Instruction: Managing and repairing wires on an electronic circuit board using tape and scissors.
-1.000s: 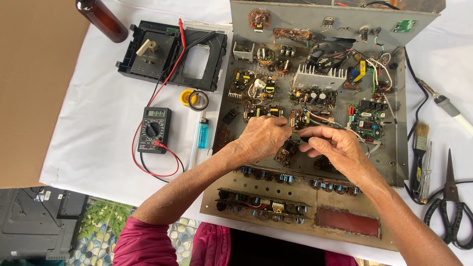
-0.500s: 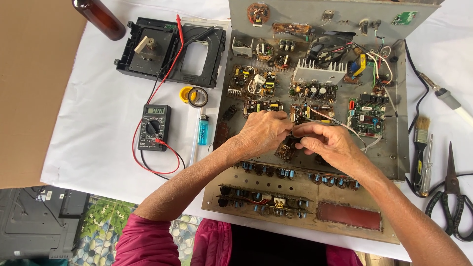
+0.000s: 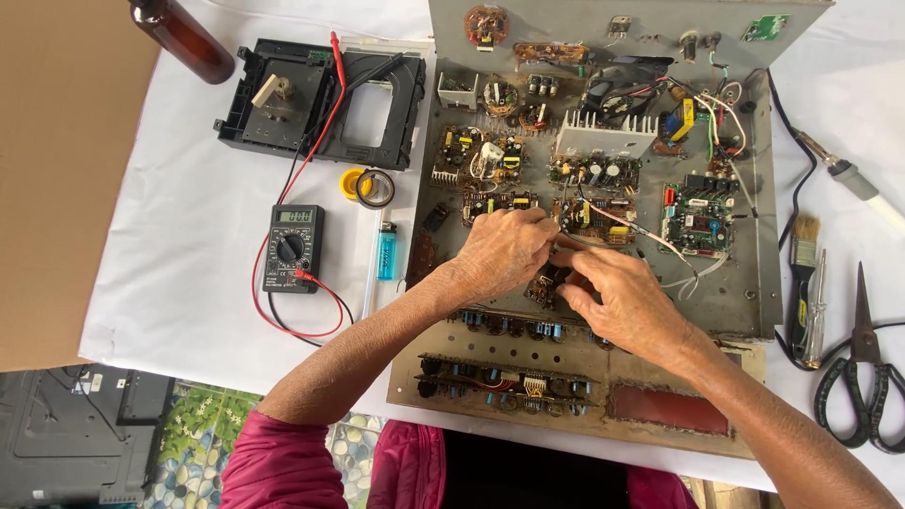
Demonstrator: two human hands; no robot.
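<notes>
Here, at the far left a brown cardboard sheet point(image 3: 57, 170) lies beside the white cloth point(image 3: 189, 283), with a brown bottle point(image 3: 184, 38) at the top edge. Next comes a black plastic drive frame point(image 3: 320, 99), crossed by a red test lead point(image 3: 316, 132) that runs down to a black multimeter point(image 3: 290, 248) with a small grey screen and a round dial. Just right of the meter sit a yellow tape roll point(image 3: 368, 186) and a blue lighter point(image 3: 386, 252), the lighter standing lengthwise below the tape. The open metal chassis point(image 3: 754, 283) fills the middle, packed with circuit boards, a white finned heat sink point(image 3: 605, 139) and a small green board point(image 3: 696, 219). Over its centre the left hand point(image 3: 500, 254) is curled, fingers pinched narrow on a thin metal tool point(image 3: 586, 242) or wire; which of the two cannot be told. The right hand point(image 3: 627, 306) lies just beside it, fingertips bent down onto a small brown component point(image 3: 545, 286) that sits directly beneath and between both hands; whether it is actually gripped cannot be told. Further right lie a paintbrush point(image 3: 803, 259), a screwdriver point(image 3: 816, 311), black-handled scissors point(image 3: 863, 377) and, above them, a soldering iron point(image 3: 848, 179).
</notes>
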